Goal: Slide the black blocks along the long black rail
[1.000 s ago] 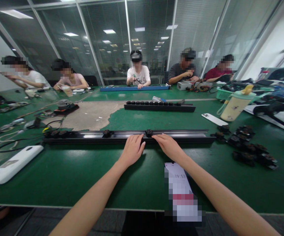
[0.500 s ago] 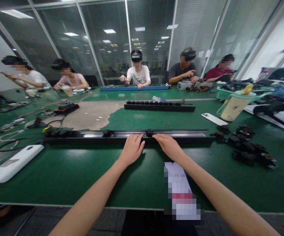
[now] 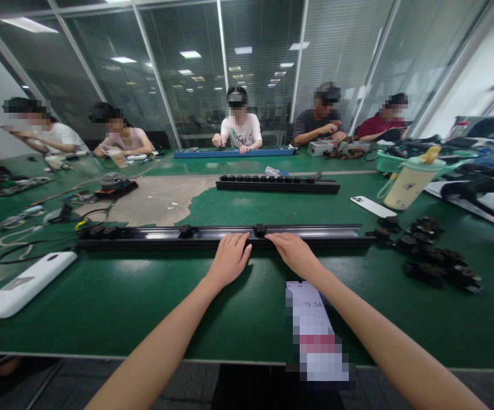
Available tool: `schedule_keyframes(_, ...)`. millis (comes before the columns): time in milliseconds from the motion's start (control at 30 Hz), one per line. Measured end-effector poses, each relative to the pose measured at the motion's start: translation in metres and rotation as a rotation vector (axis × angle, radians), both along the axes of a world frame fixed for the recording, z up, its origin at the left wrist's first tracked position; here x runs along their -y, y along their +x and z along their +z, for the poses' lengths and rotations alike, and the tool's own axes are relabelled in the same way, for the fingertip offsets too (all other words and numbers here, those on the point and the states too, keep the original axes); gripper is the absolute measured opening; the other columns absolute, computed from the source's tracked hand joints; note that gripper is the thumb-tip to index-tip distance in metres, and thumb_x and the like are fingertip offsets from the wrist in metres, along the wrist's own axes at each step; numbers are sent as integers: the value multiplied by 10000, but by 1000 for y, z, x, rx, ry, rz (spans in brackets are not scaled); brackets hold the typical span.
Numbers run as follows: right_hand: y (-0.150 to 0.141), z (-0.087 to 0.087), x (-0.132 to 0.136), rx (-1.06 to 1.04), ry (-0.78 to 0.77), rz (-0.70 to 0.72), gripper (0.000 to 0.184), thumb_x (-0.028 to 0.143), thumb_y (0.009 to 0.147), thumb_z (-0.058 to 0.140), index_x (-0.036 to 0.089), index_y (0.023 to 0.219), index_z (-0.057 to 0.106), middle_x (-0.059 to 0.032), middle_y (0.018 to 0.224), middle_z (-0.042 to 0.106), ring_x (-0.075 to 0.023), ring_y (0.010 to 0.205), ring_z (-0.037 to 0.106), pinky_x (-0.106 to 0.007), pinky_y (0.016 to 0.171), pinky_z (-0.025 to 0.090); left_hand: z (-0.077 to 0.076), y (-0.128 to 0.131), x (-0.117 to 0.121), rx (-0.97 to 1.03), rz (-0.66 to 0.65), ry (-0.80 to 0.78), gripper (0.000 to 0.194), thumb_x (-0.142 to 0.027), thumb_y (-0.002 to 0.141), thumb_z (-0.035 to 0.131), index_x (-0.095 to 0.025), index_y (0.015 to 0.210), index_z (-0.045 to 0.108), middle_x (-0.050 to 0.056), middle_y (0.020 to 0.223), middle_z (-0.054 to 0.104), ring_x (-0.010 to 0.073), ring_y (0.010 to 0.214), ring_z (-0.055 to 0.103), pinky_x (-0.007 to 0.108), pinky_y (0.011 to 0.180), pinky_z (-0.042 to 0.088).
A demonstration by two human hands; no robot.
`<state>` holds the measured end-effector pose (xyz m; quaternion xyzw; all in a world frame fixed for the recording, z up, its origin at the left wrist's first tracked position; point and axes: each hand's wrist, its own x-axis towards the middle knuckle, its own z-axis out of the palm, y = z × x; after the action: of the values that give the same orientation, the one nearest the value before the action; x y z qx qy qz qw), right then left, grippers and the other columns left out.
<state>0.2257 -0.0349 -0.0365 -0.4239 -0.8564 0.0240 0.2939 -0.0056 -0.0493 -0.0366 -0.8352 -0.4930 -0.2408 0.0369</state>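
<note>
A long black rail (image 3: 315,244) with a shiny inner channel lies crosswise in front of me. Small black blocks sit in it: several at the left end, a single block (image 3: 186,231) left of centre and another block (image 3: 261,230) between my hands. My left hand (image 3: 231,259) rests on the rail's near side, fingers stretched out, just left of that middle block. From the other side, my right hand (image 3: 292,250) reaches its extended fingertips to the block's right edge, seemingly touching it; its thumb is hidden. Neither hand visibly grasps anything.
Loose black blocks (image 3: 430,250) lie in a pile on the right. A lit phone (image 3: 315,324) is under my right forearm; a white power bank (image 3: 27,285) lies left. Beyond are a second rail (image 3: 276,185), a white phone (image 3: 372,206), a cup (image 3: 413,182) and several people seated.
My hands, the rail and its blocks look unmoved. Across the table, the person in white has shifted a hand slightly over the blue bar.
</note>
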Motion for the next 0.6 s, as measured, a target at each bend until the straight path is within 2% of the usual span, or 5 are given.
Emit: schedule_keyframes(600, 3, -4, -3, -2, 11, 2, 489, 43, 966, 449, 233, 1336, 706, -91, 1292, 731, -229, 1193, 689, -438, 1073, 533, -1, -1, 0, 20, -10, 3, 444, -376, 1079, 333, -185, 1403, 569, 130, 1333, 643, 262, 1234, 574, 464, 1119, 405)
